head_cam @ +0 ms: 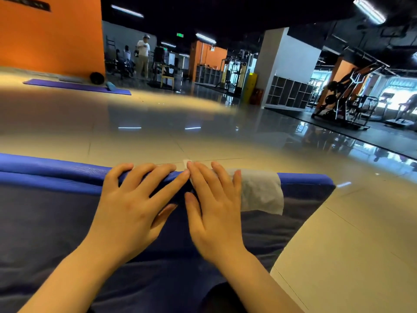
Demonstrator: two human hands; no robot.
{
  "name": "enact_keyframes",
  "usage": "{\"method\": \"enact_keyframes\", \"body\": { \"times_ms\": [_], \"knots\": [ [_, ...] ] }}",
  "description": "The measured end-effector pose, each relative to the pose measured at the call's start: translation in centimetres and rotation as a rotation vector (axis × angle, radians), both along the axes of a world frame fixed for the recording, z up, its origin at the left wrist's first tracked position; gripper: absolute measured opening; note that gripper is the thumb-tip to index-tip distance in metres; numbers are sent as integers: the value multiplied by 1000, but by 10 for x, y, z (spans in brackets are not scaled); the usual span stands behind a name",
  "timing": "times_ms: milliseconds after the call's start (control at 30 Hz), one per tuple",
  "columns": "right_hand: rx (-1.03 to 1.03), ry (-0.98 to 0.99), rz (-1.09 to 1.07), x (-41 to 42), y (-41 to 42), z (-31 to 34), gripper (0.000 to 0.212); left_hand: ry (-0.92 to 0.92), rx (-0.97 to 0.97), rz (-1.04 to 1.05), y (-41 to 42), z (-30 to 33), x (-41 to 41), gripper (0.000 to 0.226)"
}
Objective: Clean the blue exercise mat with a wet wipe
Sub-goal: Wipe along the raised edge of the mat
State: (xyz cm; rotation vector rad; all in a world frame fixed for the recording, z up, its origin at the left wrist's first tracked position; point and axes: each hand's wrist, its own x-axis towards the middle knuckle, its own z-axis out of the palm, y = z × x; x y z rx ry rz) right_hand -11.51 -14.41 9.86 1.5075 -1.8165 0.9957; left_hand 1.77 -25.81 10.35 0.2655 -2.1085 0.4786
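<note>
Fingers [204, 175] of both hands lie flat, pressing wet wipe [259, 190] over blue mat [56, 177] edge, bare floor [180, 136] beyond

The room is dark up high, and long ceiling lights [369, 10] shine white and bright. The shiny floor [158, 132] shows their glare like a mirror. The picture bends at the edges, far things look blurry, and the windows [392, 96] are washed out.

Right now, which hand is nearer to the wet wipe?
Right. The right hand presses flat on the wet wipe draped over the blue exercise mat edge; the left hand rests on the mat beside it, off the wipe.
</note>
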Motion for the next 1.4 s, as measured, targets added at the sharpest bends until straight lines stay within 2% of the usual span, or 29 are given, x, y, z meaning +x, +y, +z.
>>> {"method": "enact_keyframes", "body": {
  "times_ms": [133, 233, 367, 500, 667, 833, 1033, 1133, 1200, 1300, 1400],
  "knots": [
    [49, 257, -41, -46, 25, -1, 50, -88, -76, -15, -16, 3, 13, 54],
    [53, 243, -130, -83, 48, 0, 50, -17, 8, 39, -32, 4, 26, 49],
    [206, 266, -247, -106, 43, 30, 52, 9, 104, 155, -48, 12, 29, 48],
    [301, 230, -148, -100, 7, 46, 52, 17, 101, 159, -49, 8, 19, 45],
    [46, 123, -88, -56, -3, 13, 45, 96, 74, 132, -40, -2, 26, 43],
    [-23, 156, -12, -43, 0, 12, 41, 100, 93, 84, -42, -2, 31, 43],
    [-72, 147, -6, -52, -4, 11, 32, 141, 319, 320, -71, -1, 60, 67],
    [-118, 139, -81, -58, -27, 20, 23, 184, 346, 320, -71, 5, 51, 59],
    [-176, 102, -112, -65, -38, 27, 20, 249, 297, 305, -69, 12, 40, 52],
    [-235, 97, -75, -87, -32, 44, 27, 378, 175, 288, -63, 23, 21, 45],
    [-135, -68, -7, -120, -9, 40, 46, 398, 104, 251, -46, 11, -10, 43]
  ]
}}
